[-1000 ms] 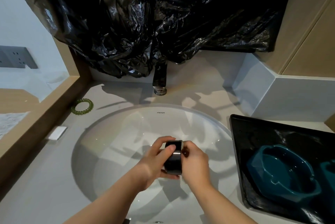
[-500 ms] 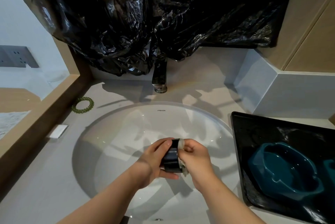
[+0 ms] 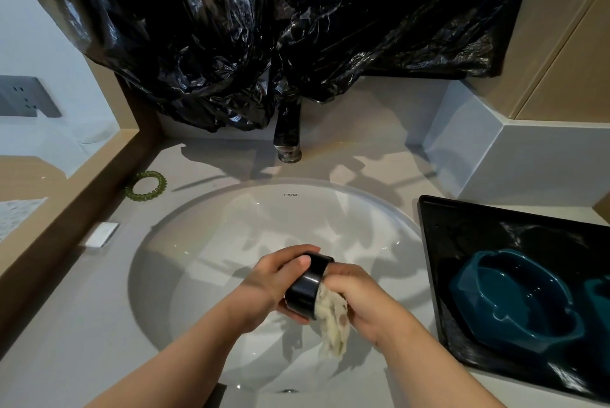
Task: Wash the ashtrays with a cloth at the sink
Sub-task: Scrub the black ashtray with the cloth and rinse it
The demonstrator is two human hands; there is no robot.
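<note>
I get one wide-angle view from the head, close above the sink point(image 3: 204, 262), looking forward and steeply down. The faucet point(image 3: 288, 133) lies far, the tray point(image 3: 478, 236) right; the edges seem lens-bent.

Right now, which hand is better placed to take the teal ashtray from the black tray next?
Right, probably. The right hand is nearer the teal ashtray, though it grips the cloth; the left hand holds the black ashtray.
</note>
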